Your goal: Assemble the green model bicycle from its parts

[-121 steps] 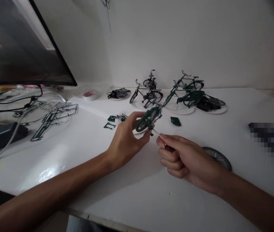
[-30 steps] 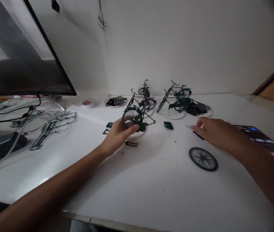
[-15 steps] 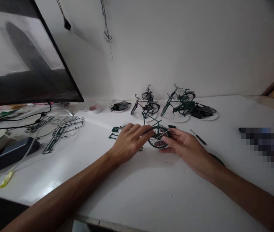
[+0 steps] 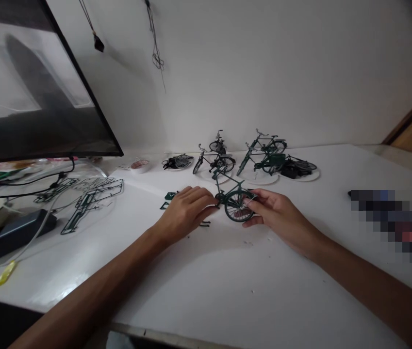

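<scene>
Left hand [image 4: 186,212], right hand [image 4: 276,213] closed on model bicycle [image 4: 235,206]; others on white plates [image 4: 266,181].

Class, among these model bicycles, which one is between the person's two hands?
The green bicycle, nearest the person, sits between the left hand and right hand. The other bicycles sit farther back, by the wall.

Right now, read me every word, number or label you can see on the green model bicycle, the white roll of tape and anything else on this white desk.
No text can be read.
The green model bicycle shows no lettering.
The white roll of tape has a reddish marking, too small to read.
The yellow strip shows nothing legible.
The pixelated patch at right is unreadable.
</scene>
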### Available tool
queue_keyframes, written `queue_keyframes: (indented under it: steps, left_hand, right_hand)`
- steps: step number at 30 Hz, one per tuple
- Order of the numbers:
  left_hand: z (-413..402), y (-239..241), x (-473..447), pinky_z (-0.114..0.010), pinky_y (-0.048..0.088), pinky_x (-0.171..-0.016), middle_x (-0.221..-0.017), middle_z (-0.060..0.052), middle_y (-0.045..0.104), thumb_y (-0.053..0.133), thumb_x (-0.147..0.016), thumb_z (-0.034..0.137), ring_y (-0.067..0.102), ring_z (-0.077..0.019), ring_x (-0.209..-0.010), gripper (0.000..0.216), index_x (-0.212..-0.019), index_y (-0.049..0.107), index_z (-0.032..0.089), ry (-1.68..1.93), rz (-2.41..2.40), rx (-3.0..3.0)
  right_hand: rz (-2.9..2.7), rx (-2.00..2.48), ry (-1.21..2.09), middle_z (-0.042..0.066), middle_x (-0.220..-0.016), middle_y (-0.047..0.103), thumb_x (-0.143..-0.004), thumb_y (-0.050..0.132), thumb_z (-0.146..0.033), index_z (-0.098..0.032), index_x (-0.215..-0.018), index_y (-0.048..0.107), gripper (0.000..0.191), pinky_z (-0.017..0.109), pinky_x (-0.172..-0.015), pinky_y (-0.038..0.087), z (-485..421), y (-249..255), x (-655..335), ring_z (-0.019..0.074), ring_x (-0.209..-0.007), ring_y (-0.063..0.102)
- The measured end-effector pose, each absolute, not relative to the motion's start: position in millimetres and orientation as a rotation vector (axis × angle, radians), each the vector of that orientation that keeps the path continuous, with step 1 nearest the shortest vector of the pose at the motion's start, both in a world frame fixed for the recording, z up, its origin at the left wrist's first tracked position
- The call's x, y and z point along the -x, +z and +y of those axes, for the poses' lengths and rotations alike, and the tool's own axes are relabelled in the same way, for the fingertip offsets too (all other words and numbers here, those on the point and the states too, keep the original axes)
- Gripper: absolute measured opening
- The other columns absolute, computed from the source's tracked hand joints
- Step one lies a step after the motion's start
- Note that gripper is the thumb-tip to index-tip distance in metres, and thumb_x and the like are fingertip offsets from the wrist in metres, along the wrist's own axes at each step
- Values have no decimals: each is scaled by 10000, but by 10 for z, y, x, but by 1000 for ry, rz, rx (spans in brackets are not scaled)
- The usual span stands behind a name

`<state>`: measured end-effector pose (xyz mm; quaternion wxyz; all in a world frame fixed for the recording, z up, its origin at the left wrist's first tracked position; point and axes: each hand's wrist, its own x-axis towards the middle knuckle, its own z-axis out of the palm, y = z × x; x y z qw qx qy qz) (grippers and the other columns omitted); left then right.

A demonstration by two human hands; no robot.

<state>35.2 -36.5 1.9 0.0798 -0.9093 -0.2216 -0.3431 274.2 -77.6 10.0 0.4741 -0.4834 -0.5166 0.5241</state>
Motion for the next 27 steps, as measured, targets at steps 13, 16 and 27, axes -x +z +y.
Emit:
queue_keyframes:
  steps: [13,16,27]
  left_hand:
    - [-402,-16,-343,-248,476,-645,-999,-80,652,537,-970,125,613,-125,-843,168,-1085,648,176,-1002,-500,2847]
    - [-469,-15,-398,-258,462,-653,-989,-72,645,525,-970,112,587,-128,-830,183,-1107,631,170,-963,-488,2850]
    - [-516,56,-456,-299,464,-698,-884,-56,651,582,-965,226,576,-141,-791,101,-954,654,156,-1038,-517,2853]
  right_hand:
    - [-1183,1136,1533,80,-1194,687,-873,674,-400,-236,-1188,642,356,410,-959,518,-837,53,-2723,261,-1123,637]
    - [-1301,1226,1361,50,-1101,703,-894,607,-529,-244,-1104,686,363,369,-915,492,-836,32,-2724,248,-1090,623]
    - [-1674,1184,1183,28,-983,718,-930,577,-419,-212,-1025,734,277,317,-868,434,-865,100,-2658,210,-959,620]
